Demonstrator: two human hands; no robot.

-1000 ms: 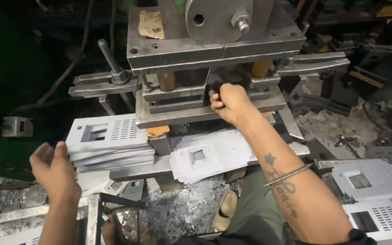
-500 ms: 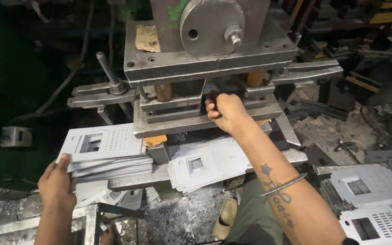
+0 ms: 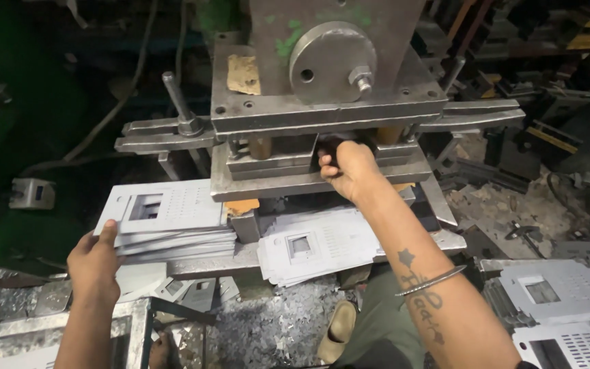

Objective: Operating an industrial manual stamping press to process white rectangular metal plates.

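A heavy steel press (image 3: 322, 102) fills the middle of the head view. My right hand (image 3: 348, 168) reaches into the gap between its upper and lower die blocks, fingers curled around something dark that I cannot make out. My left hand (image 3: 95, 258) rests on the near left corner of a stack of grey punched metal plates (image 3: 172, 215), thumb on the top plate. A second, looser stack of the same plates (image 3: 315, 247) lies below the die, in front of my right forearm.
More punched plates (image 3: 554, 294) lie at the lower right. A metal frame (image 3: 15, 335) sits at the lower left. A clamp bar with a bolt (image 3: 172, 130) juts out left of the press. Metal scrap covers the floor, and a sandal (image 3: 339, 331) lies below.
My left hand dropped from the air onto the corner of the left plate stack. My right hand stayed in the die gap. The view moved closer to the press.
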